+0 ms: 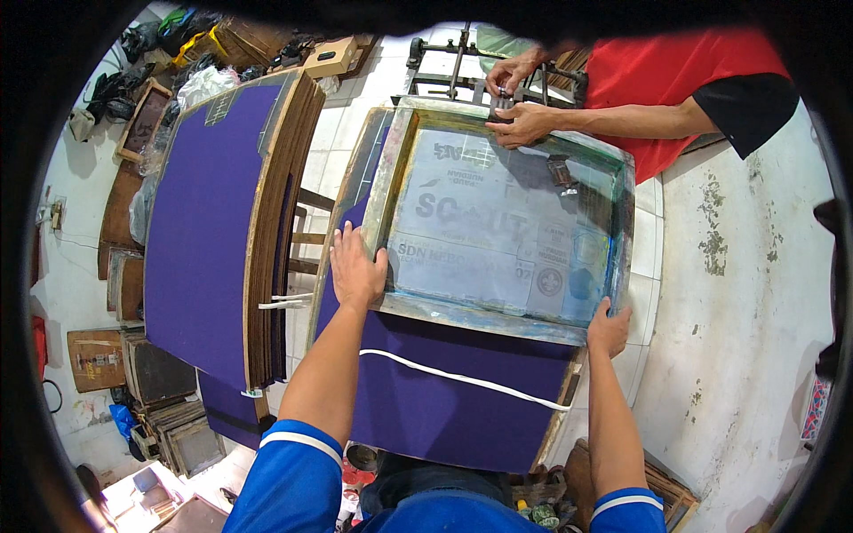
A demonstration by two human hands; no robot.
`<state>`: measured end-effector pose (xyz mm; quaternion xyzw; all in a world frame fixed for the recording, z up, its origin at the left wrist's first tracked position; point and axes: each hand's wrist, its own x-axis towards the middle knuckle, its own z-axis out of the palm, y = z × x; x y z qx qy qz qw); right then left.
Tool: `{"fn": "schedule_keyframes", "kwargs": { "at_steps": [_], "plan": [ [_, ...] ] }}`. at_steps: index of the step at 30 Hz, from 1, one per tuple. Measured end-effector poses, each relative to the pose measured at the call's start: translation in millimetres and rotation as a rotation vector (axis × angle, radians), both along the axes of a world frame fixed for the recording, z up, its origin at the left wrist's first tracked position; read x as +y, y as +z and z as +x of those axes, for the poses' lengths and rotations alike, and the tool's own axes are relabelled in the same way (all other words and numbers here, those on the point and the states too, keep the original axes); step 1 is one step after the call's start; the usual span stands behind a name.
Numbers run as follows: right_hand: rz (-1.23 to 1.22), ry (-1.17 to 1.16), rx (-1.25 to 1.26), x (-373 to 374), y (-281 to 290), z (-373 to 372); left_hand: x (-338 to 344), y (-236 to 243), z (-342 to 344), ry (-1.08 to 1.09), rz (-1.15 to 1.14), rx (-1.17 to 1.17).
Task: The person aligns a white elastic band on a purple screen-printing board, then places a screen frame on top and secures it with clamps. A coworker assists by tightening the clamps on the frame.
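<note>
A screen-printing frame (498, 322) with faint reversed-looking stencil graphics lies over a purple board (449, 413). My left hand (357, 271) lies at the frame's left edge, fingers stretched out onto the board and thumb at the frame. My right hand (609, 327) is closed around the frame's lower right side. At the top edge, another person's two hands (520, 124) handle a metal fitting (500, 102). A small dark metal piece (562, 173) rests inside the frame's upper right. A white cord (462, 382) crosses the purple board below the frame.
A thick stack of purple boards (204, 222) stands at left. Behind the frame is a black metal rig (453, 67), beside the co-worker in red (657, 75). Wooden boards and frames (173, 431), bags and clutter line the left. A stained white wall (729, 266) is at right.
</note>
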<state>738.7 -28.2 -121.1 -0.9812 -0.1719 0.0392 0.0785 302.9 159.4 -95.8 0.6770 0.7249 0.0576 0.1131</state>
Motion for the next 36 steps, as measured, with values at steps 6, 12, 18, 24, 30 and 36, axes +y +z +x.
{"fn": "schedule_keyframes", "kwargs": {
  "at_steps": [6,12,18,24,30,36],
  "plan": [
    [0.007,-0.003,-0.002,0.6,0.6,-0.4,0.0,1.0,1.2,0.005,-0.009,-0.001],
    [-0.015,-0.007,0.018,1.8,5.0,-1.5,-0.9,2.1,1.9,0.011,-0.007,-0.002],
    [-0.002,0.000,-0.010,1.1,3.6,-1.8,0.5,0.7,1.4,0.003,0.008,0.000],
    [0.017,0.010,-0.001,0.0,0.3,-0.4,0.5,-0.3,-0.4,-0.017,0.042,-0.024],
    [0.012,0.013,-0.013,0.2,0.8,-0.6,0.6,-3.6,-1.3,-0.005,0.018,-0.006],
    [0.004,0.009,-0.007,-0.2,0.7,-0.3,1.2,-2.7,-0.1,0.000,0.013,-0.012]
  ]
}}
